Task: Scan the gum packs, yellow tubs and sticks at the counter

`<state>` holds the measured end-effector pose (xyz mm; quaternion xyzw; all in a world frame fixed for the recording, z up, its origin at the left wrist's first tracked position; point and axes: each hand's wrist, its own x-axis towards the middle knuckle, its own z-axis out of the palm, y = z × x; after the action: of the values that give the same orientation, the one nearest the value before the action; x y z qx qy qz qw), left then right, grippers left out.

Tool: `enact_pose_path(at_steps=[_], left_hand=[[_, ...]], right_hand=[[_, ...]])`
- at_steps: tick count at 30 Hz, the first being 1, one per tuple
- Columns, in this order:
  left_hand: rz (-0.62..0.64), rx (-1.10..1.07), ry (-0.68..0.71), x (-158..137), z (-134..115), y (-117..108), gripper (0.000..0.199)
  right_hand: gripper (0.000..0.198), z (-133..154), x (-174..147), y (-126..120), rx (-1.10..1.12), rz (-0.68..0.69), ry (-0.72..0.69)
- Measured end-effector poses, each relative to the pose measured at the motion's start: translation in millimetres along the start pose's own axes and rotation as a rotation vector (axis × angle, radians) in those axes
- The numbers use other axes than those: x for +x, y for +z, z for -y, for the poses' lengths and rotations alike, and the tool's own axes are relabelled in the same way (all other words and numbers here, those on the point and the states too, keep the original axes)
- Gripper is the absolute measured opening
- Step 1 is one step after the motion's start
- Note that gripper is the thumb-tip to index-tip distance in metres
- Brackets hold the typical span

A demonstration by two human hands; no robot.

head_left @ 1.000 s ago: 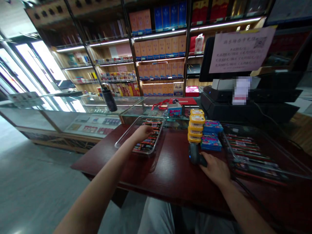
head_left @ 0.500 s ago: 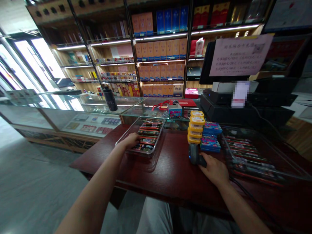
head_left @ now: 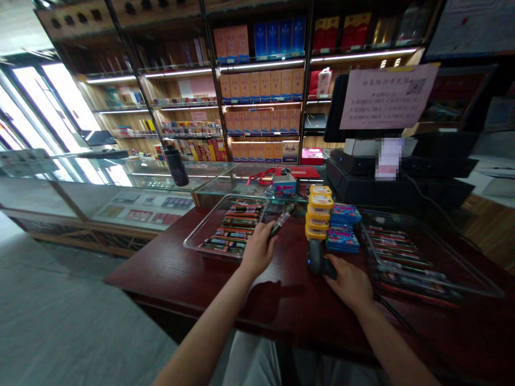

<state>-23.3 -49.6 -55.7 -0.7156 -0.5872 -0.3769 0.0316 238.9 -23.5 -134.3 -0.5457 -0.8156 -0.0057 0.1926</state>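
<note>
My left hand [head_left: 259, 249] is closed around one end of a slim, dark wrapped stick [head_left: 285, 217], lifted over the tabletop and tilted up to the right; its exact kind is not readable. Left of that hand lies a clear plastic tray [head_left: 193, 236] with several similar wrapped sticks [head_left: 237, 220] in a row. My right hand [head_left: 350, 281] grips the handle of a black barcode scanner [head_left: 317, 258] with a small blue light. The scanner's head is close to a stack of yellow-lidded tubs [head_left: 319, 214]. Beside the tubs are stacked blue packets [head_left: 343, 236].
A second clear tray [head_left: 475, 273] with several wrapped sticks is at the right. The scanner cable [head_left: 396, 316] runs along the dark wooden table [head_left: 289, 300]. Behind are a small blue-pink box [head_left: 285, 186], a glass counter [head_left: 217, 179], a dark bottle [head_left: 176, 167] and a monitor [head_left: 336, 107].
My left hand has moved right, out of the left tray, with a wrapped stick now in its grip. My right hand still holds the scanner. The view has shifted slightly.
</note>
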Motion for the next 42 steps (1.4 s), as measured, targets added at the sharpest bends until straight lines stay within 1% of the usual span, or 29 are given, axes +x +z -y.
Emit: enact_pose_path(at_steps=[2,4,7,9,11,14,17,19,22,27,32,37,38,40,42], left_hand=[[0.065,-0.069,-0.048,-13.2,-7.2,26.5,0.035],[0.121,-0.104,-0.128,-23.2,-5.7,48.7,0.031],[0.156,-0.093,-0.211,-28.8,1.6,69.3,0.024],[0.164,-0.062,-0.229,-28.2,4.8,75.1,0.020],[0.177,-0.015,-0.238,-26.9,5.7,77.3,0.017],[0.192,0.076,-0.239,-26.6,4.7,78.5,0.011],[0.201,0.135,-0.239,-27.4,3.1,79.9,0.010],[0.211,0.152,-0.247,-27.6,2.5,80.6,0.010],[0.222,0.172,-0.252,-27.3,2.3,81.3,0.009],[0.214,0.175,-0.231,-28.0,2.7,82.0,0.007],[0.188,0.168,-0.201,-29.8,4.6,84.7,0.008],[0.183,0.188,-0.225,-29.9,6.7,87.6,0.007],[0.181,0.188,-0.230,-29.8,7.0,87.8,0.006],[0.169,0.172,-0.231,-29.7,7.6,87.6,0.007],[0.142,0.138,-0.225,-29.9,7.9,86.5,0.007]], right_hand=[[0.038,-0.5,-0.7,-1.1,0.024,0.008,-0.010],[0.039,-1.0,-1.3,-3.4,0.068,0.024,-0.025],[0.039,-1.5,-0.6,-9.9,0.194,0.050,0.011],[0.040,-1.3,1.1,-16.2,0.339,0.081,0.062],[0.040,-0.2,2.8,-23.5,0.529,0.117,0.081],[0.043,3.5,1.9,-33.7,0.806,0.213,0.120],[0.049,8.6,-3.6,-40.1,0.977,0.321,0.254],[0.052,11.4,-7.8,-41.9,1.031,0.346,0.310],[0.052,13.3,-11.6,-42.2,1.048,0.363,0.331],[0.049,12.4,-11.3,-42.7,1.039,0.340,0.330],[0.050,12.7,-10.8,-46.5,1.038,0.367,0.317],[0.051,12.5,-11.8,-46.0,1.026,0.385,0.292],[0.051,12.1,-11.3,-45.5,1.001,0.373,0.274],[0.049,11.0,-9.2,-44.7,0.893,0.295,0.200],[0.044,9.8,-5.9,-44.0,0.697,0.193,0.115]])
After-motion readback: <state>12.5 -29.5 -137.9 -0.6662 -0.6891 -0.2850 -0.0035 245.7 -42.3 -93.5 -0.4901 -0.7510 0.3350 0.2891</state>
